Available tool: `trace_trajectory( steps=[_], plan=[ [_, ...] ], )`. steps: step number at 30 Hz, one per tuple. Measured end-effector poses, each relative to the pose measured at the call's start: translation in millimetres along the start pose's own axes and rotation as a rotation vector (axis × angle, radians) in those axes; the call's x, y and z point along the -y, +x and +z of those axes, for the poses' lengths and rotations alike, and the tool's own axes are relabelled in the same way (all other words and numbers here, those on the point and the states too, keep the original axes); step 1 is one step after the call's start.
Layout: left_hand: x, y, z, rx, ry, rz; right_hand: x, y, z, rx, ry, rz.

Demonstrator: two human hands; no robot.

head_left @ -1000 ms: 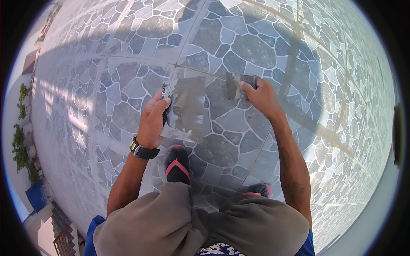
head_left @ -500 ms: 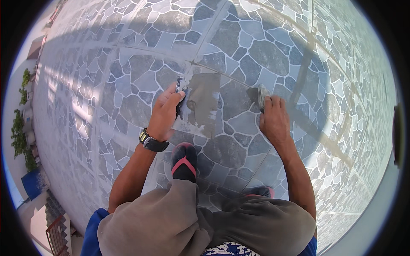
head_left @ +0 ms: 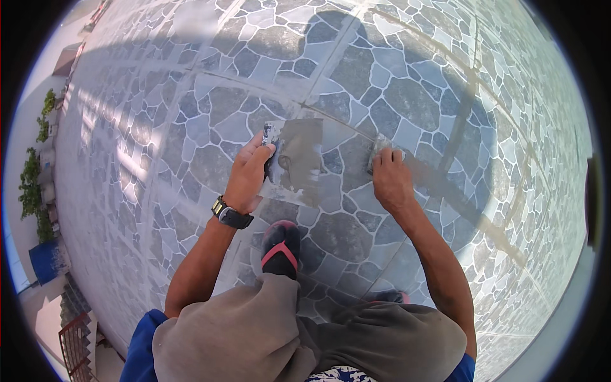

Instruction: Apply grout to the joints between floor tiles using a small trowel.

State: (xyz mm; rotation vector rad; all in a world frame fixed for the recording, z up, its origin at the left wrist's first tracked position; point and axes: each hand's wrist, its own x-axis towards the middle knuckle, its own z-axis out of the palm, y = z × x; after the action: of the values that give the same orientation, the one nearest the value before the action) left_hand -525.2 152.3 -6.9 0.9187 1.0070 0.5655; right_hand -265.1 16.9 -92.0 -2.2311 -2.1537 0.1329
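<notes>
My left hand [head_left: 249, 169], with a watch on its wrist, grips a flat rectangular trowel [head_left: 273, 186] by its dark handle. Wet grey grout [head_left: 301, 153] is spread over most of the blade, with a thicker lump near the middle. To the right, my right hand [head_left: 393, 177] is closed on a small flat grey scraper [head_left: 382, 144] smeared with the same stuff. Its exact shape is partly hidden by my fingers. The scraper is at the stone-patterned tile floor [head_left: 350, 229], close to a joint line between tiles; whether it touches cannot be made out.
My foot in a black and pink flip-flop [head_left: 280, 249] is just below the trowel; the other shoe [head_left: 391, 297] shows near my knee. Wet grey streaks [head_left: 445, 175] run along joints at the right. Potted plants [head_left: 30, 184] and a blue container [head_left: 48, 262] stand at the far left.
My right hand has moved left with the scraper, closer to the trowel. The trowel stays in my left hand, nearly in place, and the whole view has shifted slightly.
</notes>
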Motion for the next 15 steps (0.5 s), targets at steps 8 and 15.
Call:
trace_trajectory(
  steps=[8,15],
  plan=[
    [-3,1,-16,-0.016,0.008,-0.052,4,8,-67,-0.005,0.262,0.003],
    [8,13,-15,-0.002,-0.011,-0.054,-9,-17,-18,0.156,-0.038,-0.128]
  ],
)
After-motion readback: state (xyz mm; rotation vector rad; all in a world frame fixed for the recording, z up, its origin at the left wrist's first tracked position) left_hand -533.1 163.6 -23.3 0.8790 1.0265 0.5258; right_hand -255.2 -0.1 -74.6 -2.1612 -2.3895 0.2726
